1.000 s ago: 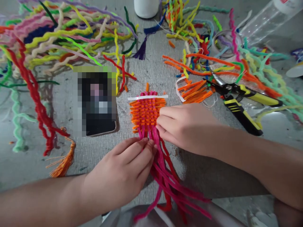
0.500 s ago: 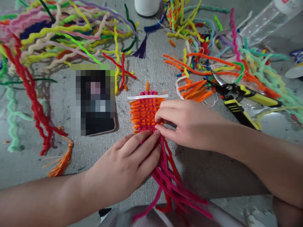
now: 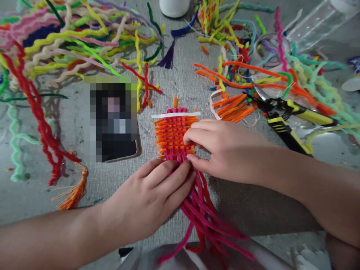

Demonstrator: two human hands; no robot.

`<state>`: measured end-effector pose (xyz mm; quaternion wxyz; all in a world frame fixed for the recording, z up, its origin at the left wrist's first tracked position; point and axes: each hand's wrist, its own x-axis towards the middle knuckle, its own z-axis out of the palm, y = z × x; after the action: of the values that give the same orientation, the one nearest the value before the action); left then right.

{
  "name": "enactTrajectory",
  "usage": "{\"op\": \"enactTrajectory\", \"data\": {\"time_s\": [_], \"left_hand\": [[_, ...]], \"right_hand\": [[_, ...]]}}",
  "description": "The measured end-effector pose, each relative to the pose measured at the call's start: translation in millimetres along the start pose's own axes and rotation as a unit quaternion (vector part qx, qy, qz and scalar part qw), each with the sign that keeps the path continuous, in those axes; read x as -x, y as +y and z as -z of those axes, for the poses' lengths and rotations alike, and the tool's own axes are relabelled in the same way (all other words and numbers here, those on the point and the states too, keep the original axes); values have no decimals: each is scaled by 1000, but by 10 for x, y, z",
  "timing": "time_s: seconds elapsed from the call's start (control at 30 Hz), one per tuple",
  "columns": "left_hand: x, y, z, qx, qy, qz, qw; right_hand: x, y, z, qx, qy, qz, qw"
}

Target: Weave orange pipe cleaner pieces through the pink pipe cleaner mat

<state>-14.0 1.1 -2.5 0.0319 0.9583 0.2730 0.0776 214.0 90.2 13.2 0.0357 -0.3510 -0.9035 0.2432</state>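
Note:
A small woven piece (image 3: 172, 132) of orange pipe cleaners crossed through pink ones lies flat on the table. Along its top edge runs a white strip (image 3: 176, 115), with pink loops above it. My left hand (image 3: 157, 191) is closed over the loose pink pipe cleaners (image 3: 205, 215) just below the weave, its fingers together and partly hiding them. My right hand (image 3: 225, 150) is curled at the weave's lower right edge, thumb and fingers gripping there; the exact contact is hidden. Pink and red tails hang toward my lap.
A phone (image 3: 119, 148) lies left of the weave, its screen blurred. Yellow-black pruning shears (image 3: 284, 112) rest at the right, blades apart, beside cut orange pieces (image 3: 233, 107). Heaps of coloured pipe cleaners (image 3: 78, 37), an orange tassel (image 3: 74, 193) and a clear bottle (image 3: 320, 24) surround the work.
My left fingers have slid slightly down from the weave's lower edge, showing more pink strands there. My right thumb has shifted a little lower and right.

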Motion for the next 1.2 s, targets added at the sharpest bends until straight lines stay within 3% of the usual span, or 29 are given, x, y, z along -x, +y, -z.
{"op": "enactTrajectory", "data": {"time_s": [0.1,0.3,0.5,0.7,0.87,1.07,1.2], "left_hand": [[-1,-8,7,-4,14,-4,1000],[-27,-13,5,17,44,-13,999],[-51,-58,32,54,42,-16,998],[-62,-59,50,59,31,-16,998],[-36,-21,34,54,34,-9,998],[-21,-8,0,38,45,-18,998],[-34,-13,-6,33,29,-21,999]], "right_hand": [[4,-14,1,8,-3,-7,1000],[-9,-41,-37,73,44,43,995],[-9,-91,-14,132,-40,13,990],[-5,-106,-41,144,-23,7,989],[-8,-82,-80,137,31,13,990],[-23,10,37,31,-9,50,998],[1,18,66,30,-7,43,999]]}}
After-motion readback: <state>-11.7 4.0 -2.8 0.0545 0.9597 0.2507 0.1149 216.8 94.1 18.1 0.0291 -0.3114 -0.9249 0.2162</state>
